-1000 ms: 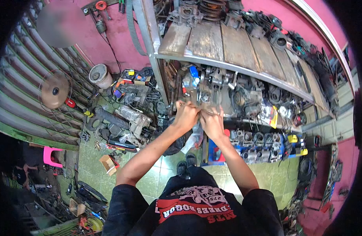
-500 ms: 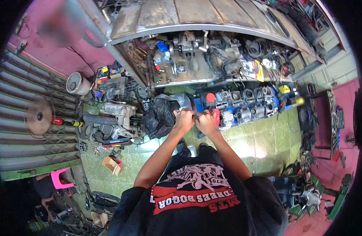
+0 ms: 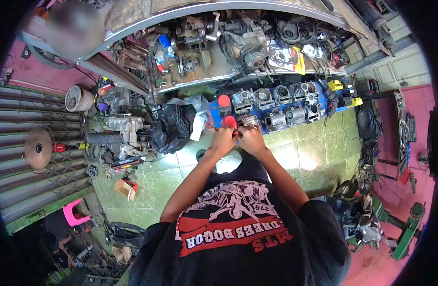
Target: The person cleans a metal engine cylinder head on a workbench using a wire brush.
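Observation:
My left hand [image 3: 223, 141] and my right hand [image 3: 251, 140] meet in front of me, fingers curled in and touching. Something small lies between them, too hidden to name. Just beyond my fingers is a red round object [image 3: 230, 122]. A red-topped container [image 3: 223, 101] stands farther back. Metal engine parts [image 3: 277, 120] sit in rows on a blue mat [image 3: 266, 113] beyond my right hand. To the left of my left hand are a white paper [image 3: 198, 127] and a black plastic bag [image 3: 171, 128].
A shelf [image 3: 204, 78] holding engine parts and cables runs across the back. An engine block [image 3: 123, 125] is at the left, near a fan [image 3: 38, 148]. An open cardboard box [image 3: 125, 189] lies on the tiled floor [image 3: 295, 157]. A pink stool [image 3: 75, 213] stands lower left.
The view has shifted, so the bag, shelf and engine parts appear farther left. My hands stay together and are now nearer the red round object. The white paper shows more fully.

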### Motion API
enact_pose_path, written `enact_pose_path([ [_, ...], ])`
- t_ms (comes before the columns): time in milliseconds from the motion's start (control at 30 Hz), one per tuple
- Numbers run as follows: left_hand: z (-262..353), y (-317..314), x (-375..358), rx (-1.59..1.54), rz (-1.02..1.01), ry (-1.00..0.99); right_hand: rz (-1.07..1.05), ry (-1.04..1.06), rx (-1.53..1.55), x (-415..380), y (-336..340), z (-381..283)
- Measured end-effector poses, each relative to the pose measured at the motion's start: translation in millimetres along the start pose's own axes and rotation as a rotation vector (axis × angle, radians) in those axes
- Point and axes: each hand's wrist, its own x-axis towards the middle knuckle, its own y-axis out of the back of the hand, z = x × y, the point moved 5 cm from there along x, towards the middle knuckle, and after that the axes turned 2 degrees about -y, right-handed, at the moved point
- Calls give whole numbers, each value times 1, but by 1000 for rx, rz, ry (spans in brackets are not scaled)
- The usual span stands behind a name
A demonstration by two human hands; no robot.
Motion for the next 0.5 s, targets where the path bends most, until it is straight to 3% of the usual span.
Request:
enact_pose_path([
  [100,25,-25,13,-106,-86,98,-65,62,-3,-6,13,40],
  [233,46,-78,27,-299,-11,86,-213,64,-11,-14,24,84],
  [267,44,-98,32,-333,-173,173,-232,70,-31,-14,25,93],
  [433,34,-166,31,-212,-211,365,-314,56,-1,-23,-5,149],
  [500,30,-176,26,-147,27,383,-462,-65,42,-27,-19,165],
])
